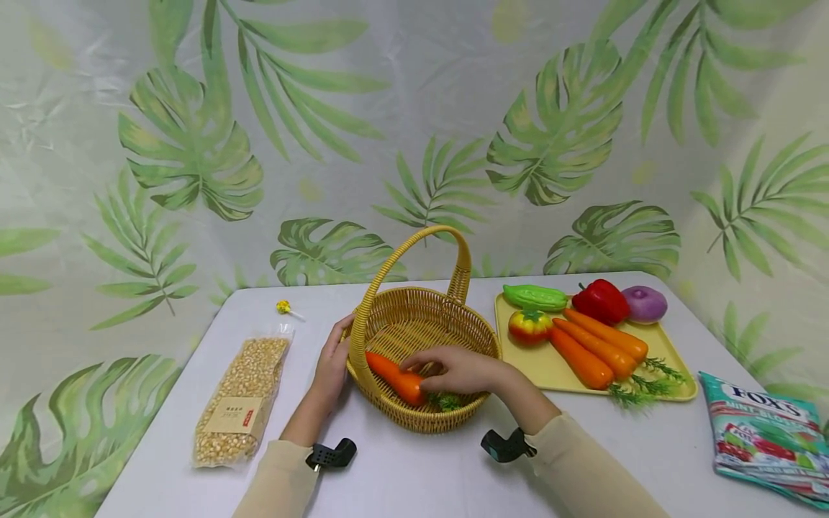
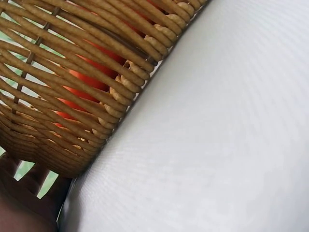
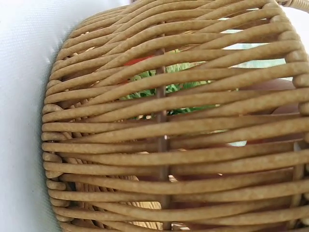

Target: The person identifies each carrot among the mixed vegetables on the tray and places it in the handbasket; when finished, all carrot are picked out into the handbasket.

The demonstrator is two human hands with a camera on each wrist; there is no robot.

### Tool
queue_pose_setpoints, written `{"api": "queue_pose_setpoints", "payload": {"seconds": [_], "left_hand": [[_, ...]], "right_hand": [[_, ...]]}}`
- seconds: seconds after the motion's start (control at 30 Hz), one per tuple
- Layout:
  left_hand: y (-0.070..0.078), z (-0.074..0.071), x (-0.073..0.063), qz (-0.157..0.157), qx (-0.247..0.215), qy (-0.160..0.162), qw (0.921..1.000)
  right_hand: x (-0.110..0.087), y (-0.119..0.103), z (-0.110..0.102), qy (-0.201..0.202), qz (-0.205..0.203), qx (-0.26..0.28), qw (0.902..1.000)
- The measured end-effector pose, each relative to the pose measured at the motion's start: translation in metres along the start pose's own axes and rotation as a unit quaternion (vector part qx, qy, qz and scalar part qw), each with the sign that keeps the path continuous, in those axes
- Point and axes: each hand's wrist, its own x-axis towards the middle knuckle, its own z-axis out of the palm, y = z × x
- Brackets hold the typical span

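A carrot [image 1: 408, 389] with a leafy green top lies inside a round woven basket [image 1: 427, 424] with a tall arched handle. My right hand [image 1: 450, 368] reaches over the near rim, its bent fingers and thumb around the carrot's middle. Against the basket's outer left wall rests my left hand [image 1: 332, 365], fingers extended along the wicker. The left wrist view shows orange through the weave, and part of the left hand [image 2: 26, 198] at lower left. Through the basket wall [image 3: 159, 159], the right wrist view shows the green top [image 3: 183, 92]; the right fingers are mostly hidden there.
Right of the basket, a yellow tray [image 1: 676, 381] holds several carrots [image 1: 586, 360], a tomato [image 1: 529, 327], a green gourd [image 1: 535, 296], a red pepper [image 1: 602, 302] and a purple vegetable [image 1: 645, 304]. A corn kernel bag [image 1: 242, 396], lollipop [image 1: 285, 308] and candy bag [image 1: 767, 439] lie around.
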Motion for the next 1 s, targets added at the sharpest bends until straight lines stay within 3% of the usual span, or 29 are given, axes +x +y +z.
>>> {"api": "queue_pose_setpoints", "payload": {"seconds": [0.13, 0.3, 0.67, 0.83, 1.0], "left_hand": [[0.0, 0.0, -0.001, 0.002, 0.003, 0.0, 1.0], [0.001, 0.0, -0.001, 0.006, 0.003, -0.003, 1.0], [0.0, 0.002, -0.002, 0.005, 0.004, 0.001, 1.0], [0.002, 0.003, -0.003, 0.01, 0.007, -0.002, 0.9999], [0.003, 0.002, -0.002, 0.017, 0.011, -0.001, 0.9998]], "right_hand": [[-0.002, -0.002, 0.0, 0.028, -0.011, -0.024, 0.9993], [-0.006, -0.004, 0.001, 0.095, -0.033, -0.057, 0.9932], [-0.016, -0.006, 0.008, 0.273, -0.06, -0.088, 0.9559], [-0.025, -0.007, 0.003, 0.298, -0.065, -0.073, 0.9497], [-0.037, -0.004, -0.013, 0.302, -0.042, -0.057, 0.9506]]}}
